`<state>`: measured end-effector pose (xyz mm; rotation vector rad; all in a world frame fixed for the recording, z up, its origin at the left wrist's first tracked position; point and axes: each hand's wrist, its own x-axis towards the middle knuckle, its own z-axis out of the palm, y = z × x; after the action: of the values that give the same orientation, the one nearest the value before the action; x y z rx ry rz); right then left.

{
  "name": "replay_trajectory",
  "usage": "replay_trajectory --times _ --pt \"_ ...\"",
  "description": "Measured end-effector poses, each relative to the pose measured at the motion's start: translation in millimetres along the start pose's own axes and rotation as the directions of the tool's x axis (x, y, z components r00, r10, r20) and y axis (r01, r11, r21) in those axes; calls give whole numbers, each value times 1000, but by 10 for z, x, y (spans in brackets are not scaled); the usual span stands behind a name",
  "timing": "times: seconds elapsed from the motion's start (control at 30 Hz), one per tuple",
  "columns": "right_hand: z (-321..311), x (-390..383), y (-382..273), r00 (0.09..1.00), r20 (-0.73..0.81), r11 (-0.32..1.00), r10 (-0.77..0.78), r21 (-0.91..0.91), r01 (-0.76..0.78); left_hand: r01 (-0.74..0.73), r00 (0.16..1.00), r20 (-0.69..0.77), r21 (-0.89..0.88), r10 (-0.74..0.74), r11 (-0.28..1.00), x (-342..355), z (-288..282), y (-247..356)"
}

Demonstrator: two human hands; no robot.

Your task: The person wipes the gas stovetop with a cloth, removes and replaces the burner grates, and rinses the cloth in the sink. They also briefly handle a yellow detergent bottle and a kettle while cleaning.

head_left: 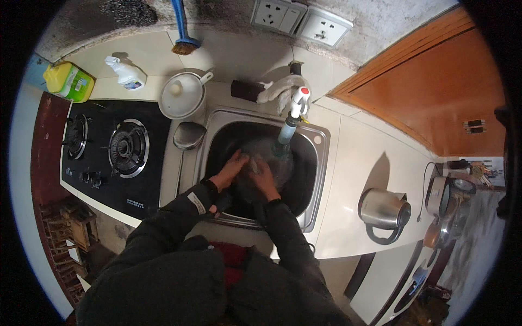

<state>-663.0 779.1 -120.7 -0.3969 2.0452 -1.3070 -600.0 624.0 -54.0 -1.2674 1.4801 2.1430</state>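
Observation:
Both my hands are down inside the dark basin of a steel sink (322,179). My left hand (232,169) has its fingers curled inward, and my right hand (264,179) faces it with bent fingers. Between them is a small pale thing (253,164), too blurred to name. Around and beneath the hands is a dim, round, greyish shape, perhaps a bowl or moving water; I cannot tell which. A white faucet (299,100) with a red mark and a bluish spout reaches over the basin just beyond my right hand.
Left of the sink lie a long-handled ladle (189,136), a lidded white pot (182,100) and a black gas stove (109,163). A spray bottle (128,75) and a yellow-green jug (69,82) stand behind. A steel kettle (383,209) sits at right. A blue-handled brush (185,32) hangs behind.

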Motion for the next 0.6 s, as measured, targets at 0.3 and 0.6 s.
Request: replay_trajectory --times 0.3,0.6 --pt "14 -403 -872 954 -105 954 -280 84 289 -814 580 585 383 567 437 624 -152 -582" --pt "-118 -224 -634 982 -186 955 -24 -293 -33 -552 834 493 765 249 332 1034 136 -1070"
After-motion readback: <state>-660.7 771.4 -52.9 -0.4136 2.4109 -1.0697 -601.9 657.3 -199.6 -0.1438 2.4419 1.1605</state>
